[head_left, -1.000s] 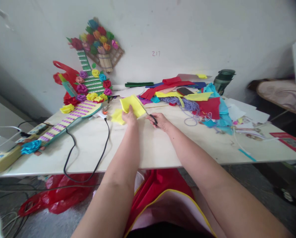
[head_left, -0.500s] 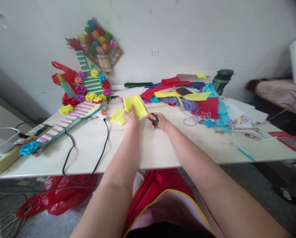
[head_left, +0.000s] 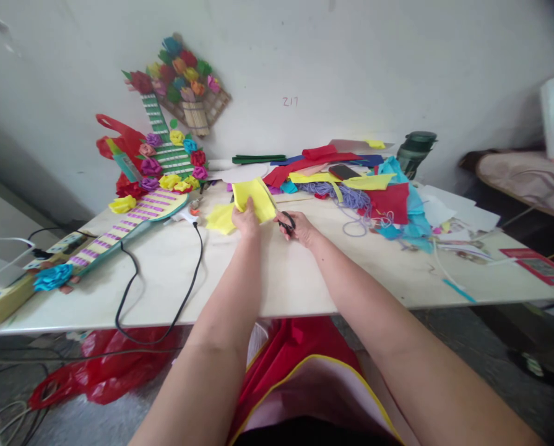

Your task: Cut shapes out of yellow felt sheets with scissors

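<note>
Over the middle of the table, my left hand [head_left: 245,218] grips a folded piece of yellow crepe paper [head_left: 250,193], thumb on top. My right hand [head_left: 299,229] is closed round the black handles of a pair of scissors [head_left: 286,222]. The scissor blades point up and left along the right edge of the yellow piece; whether they are apart is too small to tell. Another yellow piece [head_left: 221,219] lies on the table just left of my left hand.
Coloured paper [head_left: 390,203], purple yarn [head_left: 353,195] and a phone [head_left: 343,171] lie at the back right, near a dark green bottle [head_left: 415,153]. Flower-decorated crafts [head_left: 168,155] stand at the left. A glue gun [head_left: 185,215] trails a black cable [head_left: 197,266] over the table's front edge.
Both hands stay in almost the same place, still holding the yellow paper and the scissors. The whole view has shifted very slightly.
</note>
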A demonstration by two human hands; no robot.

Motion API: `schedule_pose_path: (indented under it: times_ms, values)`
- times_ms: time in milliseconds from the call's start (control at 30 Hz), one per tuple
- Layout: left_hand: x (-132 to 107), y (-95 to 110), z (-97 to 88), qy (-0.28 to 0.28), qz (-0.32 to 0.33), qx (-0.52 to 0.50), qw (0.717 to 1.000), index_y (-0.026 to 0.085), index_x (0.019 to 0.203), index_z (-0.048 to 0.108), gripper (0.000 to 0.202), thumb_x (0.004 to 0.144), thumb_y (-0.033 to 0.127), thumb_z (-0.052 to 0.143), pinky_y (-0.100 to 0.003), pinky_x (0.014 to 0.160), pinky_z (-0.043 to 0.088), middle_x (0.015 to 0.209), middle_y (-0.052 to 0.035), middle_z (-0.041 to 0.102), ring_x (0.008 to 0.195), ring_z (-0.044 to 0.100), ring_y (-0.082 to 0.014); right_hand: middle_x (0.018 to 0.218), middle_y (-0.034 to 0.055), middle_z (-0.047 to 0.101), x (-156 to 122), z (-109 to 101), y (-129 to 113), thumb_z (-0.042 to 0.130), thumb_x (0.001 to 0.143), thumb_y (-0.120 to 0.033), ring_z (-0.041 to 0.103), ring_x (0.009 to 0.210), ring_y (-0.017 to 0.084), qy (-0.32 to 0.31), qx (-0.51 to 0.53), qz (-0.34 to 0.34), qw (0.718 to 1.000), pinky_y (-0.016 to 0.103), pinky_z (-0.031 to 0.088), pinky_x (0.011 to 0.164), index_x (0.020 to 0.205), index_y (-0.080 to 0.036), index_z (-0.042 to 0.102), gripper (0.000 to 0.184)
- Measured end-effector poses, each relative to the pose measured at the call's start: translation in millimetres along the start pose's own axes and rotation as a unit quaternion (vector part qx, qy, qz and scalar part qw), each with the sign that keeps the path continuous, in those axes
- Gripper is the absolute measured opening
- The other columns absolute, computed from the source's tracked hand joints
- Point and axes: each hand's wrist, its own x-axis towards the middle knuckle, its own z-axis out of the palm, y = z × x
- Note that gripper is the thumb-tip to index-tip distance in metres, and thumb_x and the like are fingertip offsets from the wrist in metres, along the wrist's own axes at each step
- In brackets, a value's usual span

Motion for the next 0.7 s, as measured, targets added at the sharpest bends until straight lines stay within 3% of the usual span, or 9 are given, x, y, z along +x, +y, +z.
schedule_pose_path:
  times_ms: [700]
  values:
    - [1.5, 1.1, -1.2, 0.011, -0.018, 0.002, 1.0, 0.016, 0.083, 0.061, 0.02, 0.074, 0.033, 0.068, -0.026, 0.071, 0.052, 0.089, -0.0091, 0.069, 0.078, 0.066, -0.0164, 0.042, -0.0063, 0.046, 11.3, -1.6, 11.3, 0.074, 0.067, -0.044, 0.037, 0.032, 0.004, 0.011, -0.022, -0.03, 0.999, 0.016, 0.03, 0.031, 0.063, -0.015, 0.054, 0.036]
